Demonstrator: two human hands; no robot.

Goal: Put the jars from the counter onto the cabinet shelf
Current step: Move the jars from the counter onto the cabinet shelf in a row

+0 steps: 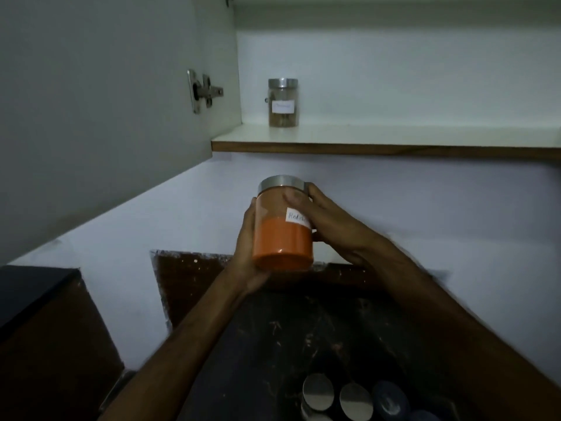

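1. Head view: two hands hold one orange jar point(283, 235) up in the air, below the cabinet shelf point(379, 138) and above the dark counter point(273, 344).
2. The left hand point(247, 253) is cupped around the left side and bottom of the jar. Its fingers go behind the jar, so I cannot see how far they bend.
3. The right hand point(331, 226) is wrapped on the right side. Its thumb point(293, 199) presses the front, just under the silver lid point(282, 184). Both hands are closed on the jar.
4. The jar leans a little, with its top tipped away from the person. It is about half full of orange powder.
5. To do this step well, I think the hands should lift the jar higher than the shelf edge, keep it straight up, and set it down flat beside the brown jar point(283, 103) that already stands there. There looks to be lots of bare shelf to the right of that jar.
6. More jars point(337, 396) wait on the counter at the bottom, so I think the job is not close to done.
7. Hard to see: the white label point(299, 218) is partly under the right hand, so I cannot read it all. The brown jar's label is too blurry to read.
8. The waiting jars are cut off by the bottom edge, so I cannot count them. The room is dim. The open cabinet door point(106, 101) blocks the left side.
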